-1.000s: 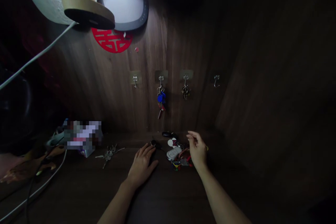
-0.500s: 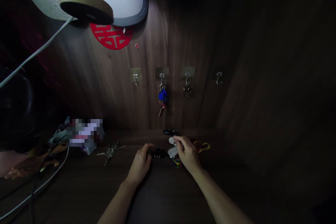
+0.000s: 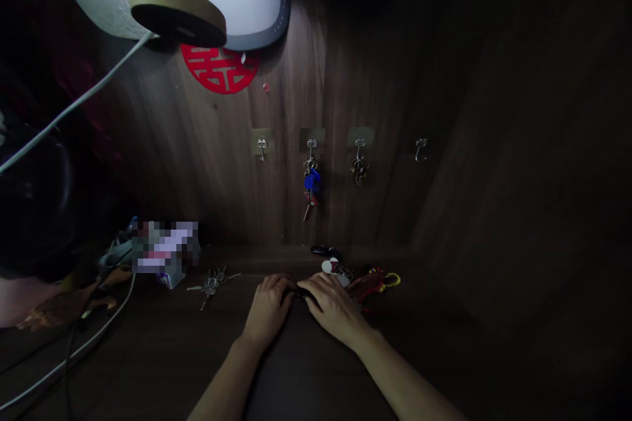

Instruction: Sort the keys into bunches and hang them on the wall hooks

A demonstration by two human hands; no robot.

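Note:
Low on the dark wooden surface, my left hand (image 3: 269, 306) and my right hand (image 3: 336, 308) almost meet, their fingers curled in. Between them a small black thing with shiny metal bits (image 3: 300, 294) partly shows; both hands' fingers close on it, and its kind is hard to tell in the dark. Just beyond my right hand lie a white round tag (image 3: 330, 266), a black key fob (image 3: 320, 250) and a red-and-yellow keychain (image 3: 375, 281). My right hand covers part of this group. Loose keys (image 3: 212, 284) on a ring lie left of my left hand.
On the wooden wall are several metal hooks; a blue-tagged key bunch (image 3: 311, 182) and a second key bunch (image 3: 359, 173) hang from two. A grey cap (image 3: 241, 6), a lamp (image 3: 175, 10) and a red paper cut-out (image 3: 220, 72) are above. White cable (image 3: 106, 322) runs left.
My right hand has left the white round tag and moved down and left to the small black thing, covering the grey fob and colourful piece. My left hand's fingers have curled in. The view shifted slightly.

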